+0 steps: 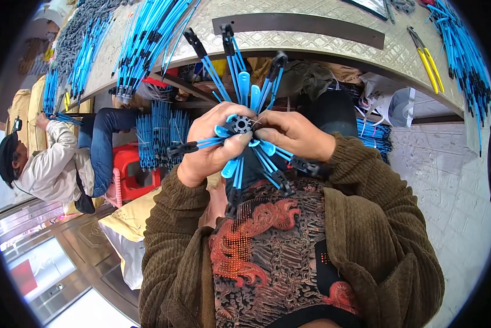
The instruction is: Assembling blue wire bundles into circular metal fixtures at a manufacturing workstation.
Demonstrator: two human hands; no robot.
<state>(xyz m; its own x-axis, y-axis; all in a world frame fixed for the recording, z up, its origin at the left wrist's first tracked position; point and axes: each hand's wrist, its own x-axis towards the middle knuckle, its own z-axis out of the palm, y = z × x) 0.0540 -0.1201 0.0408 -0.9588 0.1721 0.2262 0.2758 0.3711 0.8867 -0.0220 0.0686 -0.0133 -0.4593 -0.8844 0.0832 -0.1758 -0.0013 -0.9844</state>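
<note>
My left hand [211, 143] is closed around the middle of an umbrella-like frame, its fingers and thumb about a round black notched hub [241, 124]. Blue ribs [213, 74] with black end joints spread out from the hub on all sides, some with flat light-blue paddle-shaped parts [244, 86] near the middle. At the hub's right edge my right hand [296, 134] has thumb and forefinger pinched together on a thin wire [258, 119]. Several ribs point down toward my lap, and my fingers hide part of the hub's surroundings.
Ahead stands a worktable with a dark metal strip [300, 28], yellow-handled pliers [430, 68] and bundles of blue ribs [142, 46]. More bundles [161, 131] lie below it. At left a person [54, 153] sits working near a red stool [131, 169].
</note>
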